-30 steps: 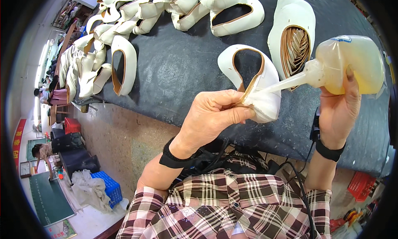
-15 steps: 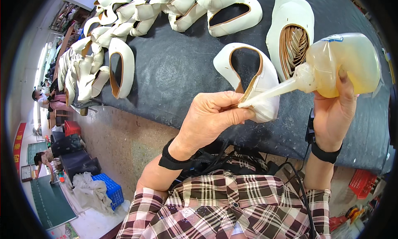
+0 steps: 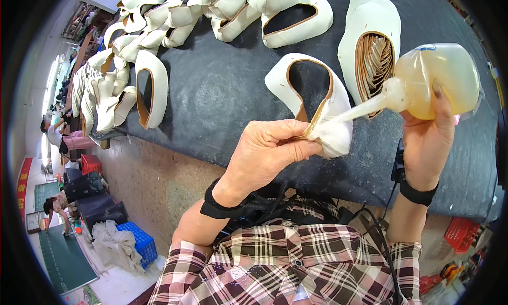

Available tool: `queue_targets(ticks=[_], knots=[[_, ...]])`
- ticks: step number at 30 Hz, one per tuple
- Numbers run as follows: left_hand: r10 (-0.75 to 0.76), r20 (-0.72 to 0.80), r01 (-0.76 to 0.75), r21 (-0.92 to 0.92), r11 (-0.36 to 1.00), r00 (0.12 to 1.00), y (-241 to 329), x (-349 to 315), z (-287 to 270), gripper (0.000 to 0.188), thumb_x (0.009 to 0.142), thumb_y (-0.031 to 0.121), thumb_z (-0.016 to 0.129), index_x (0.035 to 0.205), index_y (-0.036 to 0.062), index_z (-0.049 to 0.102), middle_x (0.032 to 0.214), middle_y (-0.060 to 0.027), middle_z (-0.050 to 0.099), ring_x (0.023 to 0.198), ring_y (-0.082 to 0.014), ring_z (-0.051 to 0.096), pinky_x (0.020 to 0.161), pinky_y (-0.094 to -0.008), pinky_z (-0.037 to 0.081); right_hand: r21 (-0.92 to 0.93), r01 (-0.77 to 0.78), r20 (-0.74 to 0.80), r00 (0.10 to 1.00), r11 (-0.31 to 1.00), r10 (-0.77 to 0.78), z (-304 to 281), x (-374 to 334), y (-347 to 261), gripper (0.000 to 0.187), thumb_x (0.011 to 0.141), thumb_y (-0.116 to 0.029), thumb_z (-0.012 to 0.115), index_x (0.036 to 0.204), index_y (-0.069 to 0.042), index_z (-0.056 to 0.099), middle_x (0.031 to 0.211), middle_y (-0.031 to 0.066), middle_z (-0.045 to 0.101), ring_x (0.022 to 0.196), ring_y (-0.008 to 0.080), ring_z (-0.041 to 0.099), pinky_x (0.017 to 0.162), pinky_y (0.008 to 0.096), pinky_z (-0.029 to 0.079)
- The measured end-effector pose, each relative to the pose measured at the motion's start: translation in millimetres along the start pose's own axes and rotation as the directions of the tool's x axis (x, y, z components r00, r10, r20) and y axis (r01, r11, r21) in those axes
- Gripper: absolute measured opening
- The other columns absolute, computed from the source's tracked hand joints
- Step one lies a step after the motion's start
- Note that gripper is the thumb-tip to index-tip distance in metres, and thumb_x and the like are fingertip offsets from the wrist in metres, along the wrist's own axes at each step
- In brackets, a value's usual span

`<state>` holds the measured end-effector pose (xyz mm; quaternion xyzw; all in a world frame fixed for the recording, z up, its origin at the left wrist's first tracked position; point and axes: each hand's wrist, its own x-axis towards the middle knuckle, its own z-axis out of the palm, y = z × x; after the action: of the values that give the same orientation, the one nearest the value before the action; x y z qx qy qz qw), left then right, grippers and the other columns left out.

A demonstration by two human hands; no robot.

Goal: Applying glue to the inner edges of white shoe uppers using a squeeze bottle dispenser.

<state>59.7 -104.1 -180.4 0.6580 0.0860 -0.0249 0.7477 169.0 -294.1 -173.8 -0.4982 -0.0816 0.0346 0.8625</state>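
Between thumb and fingers, my left hand pinches the near edge of a white shoe upper with a brown lining, which is held over the dark table. A clear squeeze bottle of yellowish liquid lies tilted in my right hand, its fingers wrapped round the underside. Its long pale nozzle points down and left at the upper, close to my left fingertips. Whether the tip touches the upper I cannot tell. Just beyond, a stack of nested white uppers shows many brown lining edges.
More white uppers lie in overlapping rows along the far and left parts of the dark table. One upper stands apart at the left. Beyond the table's edge are a blue crate, a red crate and two other people.
The nozzle tip has drawn back to the right, away from my left fingertips. My left hand and the upper have shifted very slightly left.
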Motion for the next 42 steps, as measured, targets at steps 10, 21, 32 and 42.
queue_targets(ticks=[10,21,32,42], knots=[[-0.019,-0.008,0.019,0.015,1.0,1.0,4.7,12.8,5.4,0.013,0.067,-0.003,0.059,0.08,-0.0038,0.058,0.068,-0.0052,0.058,0.061,-0.009,0.053,0.055,-0.0187,0.044,0.019,-0.056,0.031,0.998,0.998,0.056,-4.3,12.1,-5.3,0.035,0.077,-0.017,0.051,0.108,-0.005,0.04,0.104,0.007,0.047,0.096,0.0188,0.048,0.076,0.035,0.044],[-0.043,0.075,0.054,-0.146,0.988,0.996,34.3,-20.5,-18.3,0.021,0.072,0.001,0.055,0.093,-0.0027,0.053,0.076,-0.0017,0.055,0.063,-0.0045,0.048,0.057,-0.0168,0.038,0.58,-0.42,0.145,0.897,0.698,0.418,-22.4,0.8,-9.1,0.048,0.077,-0.035,0.046,0.112,-0.004,0.037,0.105,0.0168,0.047,0.089,0.0281,0.052,0.053,0.0304,0.052],[0.456,-0.182,-0.343,0.44,0.83,0.871,167.4,-85.6,-118.5,0.023,0.07,0.001,0.057,0.093,-0.0006,0.056,0.074,-0.0037,0.058,0.065,-0.0064,0.052,0.056,-0.0165,0.042,0.625,-0.59,0.201,0.754,0.511,0.625,13.7,7.5,23.5,0.043,0.077,-0.03,0.048,0.111,-0.005,0.037,0.103,0.0175,0.046,0.092,0.0284,0.05,0.056,0.0315,0.052],[0.494,-0.16,-0.072,0.906,0.417,0.854,74.7,-14.6,-215.9,0.019,0.072,0.007,0.053,0.089,-0.0006,0.056,0.071,-0.0081,0.058,0.065,-0.0103,0.054,0.061,-0.0221,0.042,0.564,-0.571,0.124,0.773,0.597,0.622,18.0,-16.5,48.8,0.039,0.079,-0.029,0.044,0.11,-0.005,0.04,0.102,0.0161,0.047,0.092,0.027,0.05,0.058,0.0306,0.052]])
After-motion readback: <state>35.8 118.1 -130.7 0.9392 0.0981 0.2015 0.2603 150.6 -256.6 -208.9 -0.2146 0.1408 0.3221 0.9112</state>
